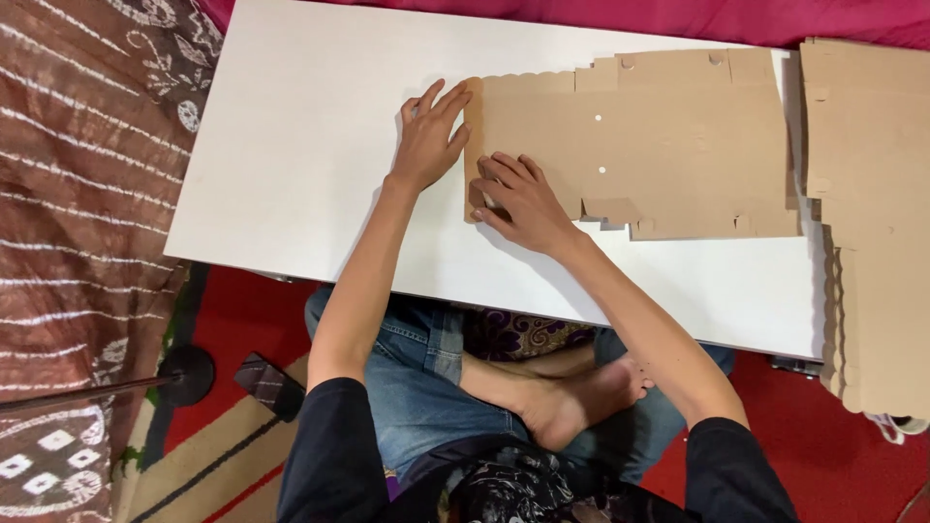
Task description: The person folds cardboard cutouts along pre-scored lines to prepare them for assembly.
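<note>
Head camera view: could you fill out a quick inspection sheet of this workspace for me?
Surface: white low table, flat and mostly bare on its left part.
Job's things: flat die-cut cardboard sheet with a scalloped edge, lying on the table.
Clutter: stack of similar cardboard at the table's right end.
Hands: left hand spread at the sheet's left edge; right hand pressing on its lower left corner.
Cables: nothing seen.
Surroundings: brown patterned cloth on the left, red floor covering, a round black stand base below the table.

The person wears a black top with sleeves pushed up, blue jeans, and bare feet.
</note>
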